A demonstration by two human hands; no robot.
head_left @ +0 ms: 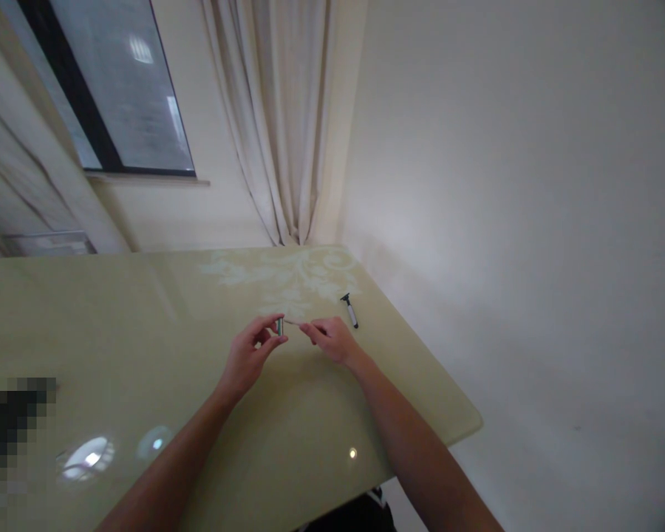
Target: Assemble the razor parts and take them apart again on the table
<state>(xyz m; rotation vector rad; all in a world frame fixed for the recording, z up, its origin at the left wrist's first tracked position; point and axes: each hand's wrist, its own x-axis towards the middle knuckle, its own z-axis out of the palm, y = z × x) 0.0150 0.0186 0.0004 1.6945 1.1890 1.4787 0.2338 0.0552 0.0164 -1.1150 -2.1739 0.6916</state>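
The left hand point(249, 358) hovers above the worktop point(144, 332), thumb and forefinger pinched on a small grey cylinder point(280, 326) that stands upright between the tips; just to its right a thin pale sliver point(292, 322) reaches towards it, nipped at its far end by the fingertips of the right hand point(332, 338), whose other fingers are curled under. The two pieces look as if they touch or nearly touch, but they are too small to tell which. The work in hand seems to be bringing sliver and cylinder together, and it would probably go best with the left hand kept motionless and only the right one moving; resting both wrists on the worktop should steady the tips; a light grip is likely wise, since the sliver looks easy to bend.

At the left edge of the worktop sits a pixelated dark patch point(11, 436); the surface is pale yellow-green and glossy, with lamp reflections near the front and a faint white leaf pattern at the back; a short dark-headed tool point(350, 309) lies beyond the right hand, apart from it. Behind, a dark-framed window point(116, 81) stands at the left; a cream curtain point(277, 111) hangs in the corner; a plain white wall point(504, 185) fills the right.
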